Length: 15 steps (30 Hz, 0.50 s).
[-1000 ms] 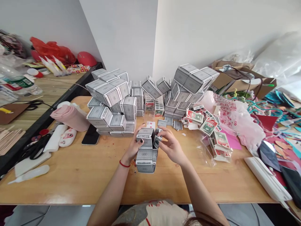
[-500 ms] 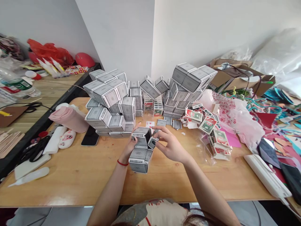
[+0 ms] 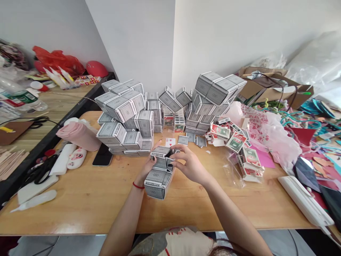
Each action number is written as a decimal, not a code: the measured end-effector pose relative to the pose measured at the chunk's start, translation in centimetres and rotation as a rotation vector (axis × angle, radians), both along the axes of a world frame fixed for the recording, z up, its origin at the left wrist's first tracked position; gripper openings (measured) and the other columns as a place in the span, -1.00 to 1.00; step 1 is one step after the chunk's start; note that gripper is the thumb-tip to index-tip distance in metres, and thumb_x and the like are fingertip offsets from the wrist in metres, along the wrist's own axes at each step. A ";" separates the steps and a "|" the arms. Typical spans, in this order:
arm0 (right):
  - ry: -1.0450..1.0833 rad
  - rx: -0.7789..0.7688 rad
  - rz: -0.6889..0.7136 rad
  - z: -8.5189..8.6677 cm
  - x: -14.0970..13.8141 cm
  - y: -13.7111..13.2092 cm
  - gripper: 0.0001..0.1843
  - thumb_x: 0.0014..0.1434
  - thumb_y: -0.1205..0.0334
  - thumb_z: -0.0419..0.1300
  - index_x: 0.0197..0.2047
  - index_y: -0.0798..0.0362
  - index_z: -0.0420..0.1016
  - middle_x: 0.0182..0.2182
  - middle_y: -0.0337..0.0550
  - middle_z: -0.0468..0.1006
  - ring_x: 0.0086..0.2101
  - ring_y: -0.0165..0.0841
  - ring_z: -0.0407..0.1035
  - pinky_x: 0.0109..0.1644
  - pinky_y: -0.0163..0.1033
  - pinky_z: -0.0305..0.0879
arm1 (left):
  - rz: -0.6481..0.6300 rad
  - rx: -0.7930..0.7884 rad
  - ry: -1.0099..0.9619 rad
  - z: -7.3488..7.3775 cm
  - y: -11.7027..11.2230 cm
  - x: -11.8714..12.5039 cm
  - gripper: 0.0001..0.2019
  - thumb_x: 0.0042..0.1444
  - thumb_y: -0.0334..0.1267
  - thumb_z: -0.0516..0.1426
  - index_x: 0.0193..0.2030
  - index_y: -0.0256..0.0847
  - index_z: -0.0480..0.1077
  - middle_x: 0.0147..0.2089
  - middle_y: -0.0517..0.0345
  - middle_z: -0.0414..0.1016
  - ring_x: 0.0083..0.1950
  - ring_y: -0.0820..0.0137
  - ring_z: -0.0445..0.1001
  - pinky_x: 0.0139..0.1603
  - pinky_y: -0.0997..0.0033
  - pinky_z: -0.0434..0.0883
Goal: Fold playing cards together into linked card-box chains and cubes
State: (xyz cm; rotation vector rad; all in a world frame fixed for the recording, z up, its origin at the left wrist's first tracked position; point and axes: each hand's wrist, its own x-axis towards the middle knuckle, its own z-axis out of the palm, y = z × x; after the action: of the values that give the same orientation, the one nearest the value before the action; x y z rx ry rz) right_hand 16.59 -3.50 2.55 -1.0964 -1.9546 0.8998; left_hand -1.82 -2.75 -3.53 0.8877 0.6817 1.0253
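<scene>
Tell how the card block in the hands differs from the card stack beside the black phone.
The held block is small; the card stack is taller and bulkier. The held block is in the left hand; the card stack stands on the table. Both have grey patterned surfaces.

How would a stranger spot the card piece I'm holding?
Start at the wooden table, then come nearer than the tall grey card stacks. Look between the left hand and right hand. The card piece there is smaller and hand-held, with a dark opening toward the right hand.
</scene>
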 end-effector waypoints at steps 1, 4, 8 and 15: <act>-0.009 0.005 0.005 0.0 0.0 0.1 -0.89 0.08 0.26 0.18 -0.29 -0.05 0.52 -0.05 -0.06 0.33 -0.03 -0.21 0.30 0.07 -0.02 0.23 | -0.007 -0.017 -0.017 0.1 0.0 0.0 -0.36 0.04 0.10 0.08 0.24 -0.01 0.06 0.09 0.05 0.36 0.01 0.21 0.39 -0.02 0.19 0.35; -0.039 0.007 0.026 -0.1 0.2 0.2 -0.92 0.05 0.26 0.22 -0.35 -0.05 0.54 -0.08 -0.08 0.35 -0.04 -0.21 0.30 0.06 -0.02 0.24 | -0.047 -0.066 -0.072 0.2 -0.1 0.3 -0.38 0.03 0.03 0.12 0.23 -0.02 0.07 0.06 0.03 0.37 0.00 0.20 0.41 -0.07 0.20 0.37; -0.050 -0.015 0.023 -0.1 0.3 0.3 -0.90 0.01 0.24 0.26 -0.32 -0.05 0.53 -0.13 -0.10 0.37 -0.11 -0.24 0.34 -0.01 -0.07 0.29 | -0.083 -0.093 -0.070 0.0 0.0 0.5 -0.44 0.02 -0.04 0.15 0.17 -0.04 0.16 0.03 0.06 0.38 -0.04 0.23 0.43 -0.10 0.24 0.37; 0.060 -0.068 -0.077 0.0 0.5 -0.2 -0.64 -0.11 0.05 0.34 -0.22 -0.05 0.44 -0.13 -0.10 0.37 -0.09 -0.23 0.32 -0.07 -0.10 0.35 | 0.011 -0.040 -0.017 0.1 -0.1 0.6 -0.58 0.07 0.07 0.06 -0.01 -0.10 0.26 -0.05 0.07 0.42 -0.04 0.25 0.41 -0.02 0.27 0.32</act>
State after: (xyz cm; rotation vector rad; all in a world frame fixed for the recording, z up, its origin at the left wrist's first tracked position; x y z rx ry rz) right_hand 17.06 -3.65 2.54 -1.1625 -1.8319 0.9524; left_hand -1.18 -2.88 -3.41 0.8410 0.6912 1.0245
